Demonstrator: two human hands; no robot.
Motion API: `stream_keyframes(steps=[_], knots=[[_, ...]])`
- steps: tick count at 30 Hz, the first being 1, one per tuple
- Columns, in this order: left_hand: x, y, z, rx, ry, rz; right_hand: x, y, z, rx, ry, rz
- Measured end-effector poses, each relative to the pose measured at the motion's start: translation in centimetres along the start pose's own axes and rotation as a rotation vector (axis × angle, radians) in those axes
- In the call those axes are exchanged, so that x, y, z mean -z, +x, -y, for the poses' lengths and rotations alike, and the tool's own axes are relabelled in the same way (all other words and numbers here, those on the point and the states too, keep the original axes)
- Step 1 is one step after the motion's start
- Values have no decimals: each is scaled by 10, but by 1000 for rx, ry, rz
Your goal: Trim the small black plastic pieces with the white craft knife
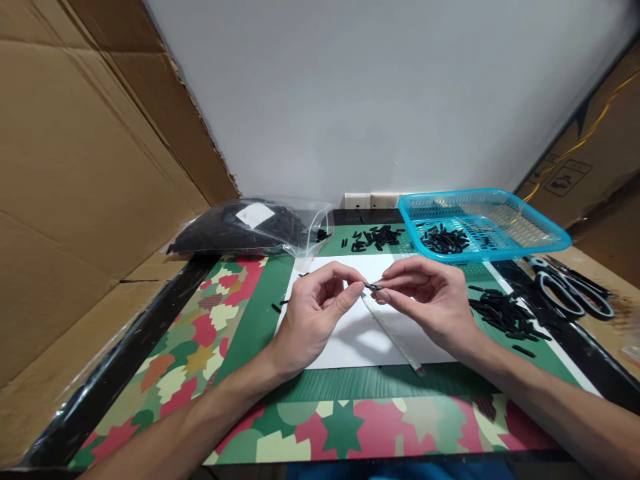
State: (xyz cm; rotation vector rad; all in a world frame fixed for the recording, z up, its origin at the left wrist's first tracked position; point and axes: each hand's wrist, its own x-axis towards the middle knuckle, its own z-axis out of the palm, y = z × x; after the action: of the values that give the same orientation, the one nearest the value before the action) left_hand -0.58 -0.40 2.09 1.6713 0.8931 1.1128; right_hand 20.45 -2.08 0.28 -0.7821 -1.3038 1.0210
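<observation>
Mid-frame, both hands are meeting; left hand point(315, 310) and right hand point(430, 297) fingers are pinching a black piece point(374, 287) above the white sheet point(360, 337).

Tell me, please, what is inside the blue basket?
The blue basket holds a small heap of short black pieces near its left side. The rest of its mesh floor looks bare; the near rim hides a thin strip.

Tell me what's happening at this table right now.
A person's left hand and right hand meet over a white sheet, pinching a small black piece between the fingertips. A ruler lies on the sheet beneath. More black pieces sit in the blue basket, in a loose pile at the right, and in a plastic bag.
</observation>
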Motion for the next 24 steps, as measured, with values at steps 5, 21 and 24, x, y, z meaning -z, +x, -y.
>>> stream_keyframes(steps=[5,21,24], knots=[[0,0,1,-8,-10,14,1,0,-2,8,5,0],[-1,0,2,21,-70,9,1,0,-3,22,14,2],[-1,0,1,24,-64,6,2,0,-4,27,6,-9]])
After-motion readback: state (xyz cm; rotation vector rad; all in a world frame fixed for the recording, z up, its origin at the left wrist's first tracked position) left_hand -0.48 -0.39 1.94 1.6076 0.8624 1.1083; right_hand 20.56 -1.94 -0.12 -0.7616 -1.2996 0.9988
